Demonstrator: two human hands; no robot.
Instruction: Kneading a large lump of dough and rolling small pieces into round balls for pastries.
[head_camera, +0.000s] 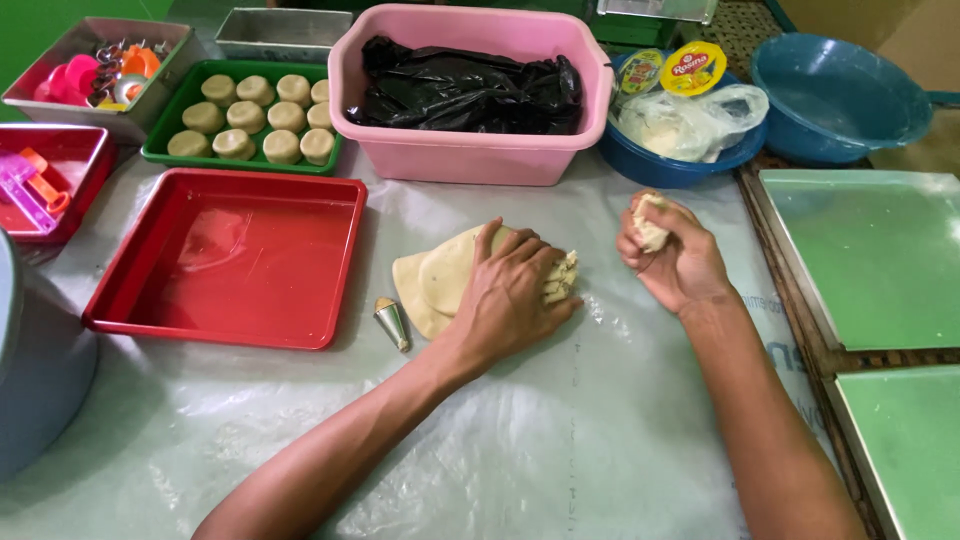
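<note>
Dough mass lies flat at centre of the plastic-covered worktop. Left hand rests on its right half, fingers bent and pressed together, digging into the ragged right edge, apparently to pin the mass in place. Right hand is raised just right of it, fingers curled shut around a small dough lump that shows at the top of the fist; the closed grip seems to be squeezing it into shape.

Small metal cone lies near the mass, on its left. Red tray sits further left, nothing in it. Far left, green tray holds rows of formed dough rounds. Pink tub with black plastic inside stands far centre; two blue bowls far right. Green-lined pans wait at the right edge, within the right hand's reach.
</note>
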